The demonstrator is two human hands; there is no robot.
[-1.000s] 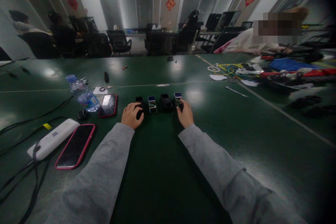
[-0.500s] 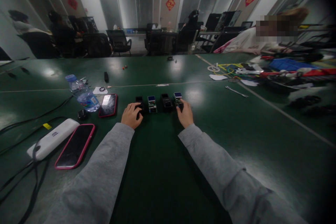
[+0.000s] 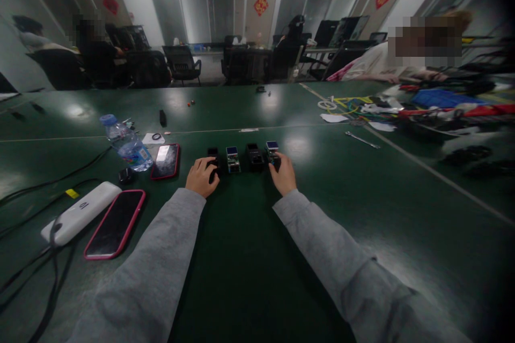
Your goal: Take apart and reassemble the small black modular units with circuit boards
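Observation:
Two black plastic housings and two small circuit boards with screens stand in a row on the green table. My left hand [image 3: 202,177] is closed around the sides of the leftmost black housing [image 3: 213,152], partly hiding it. At the right end, my right hand [image 3: 284,172] grips a circuit board with a small screen [image 3: 272,147] between thumb and fingers; its lower part is covered. Between my hands lie the other circuit board [image 3: 233,159] and the second black housing [image 3: 255,156], neither touched.
To the left are a water bottle [image 3: 126,144] on its side, a red-edged phone [image 3: 165,161], a pink-cased phone [image 3: 115,224], a white power bank [image 3: 81,213] and black cables. A wrench [image 3: 362,140] lies right, near a pile of cables [image 3: 362,107]. A person leans at the far right.

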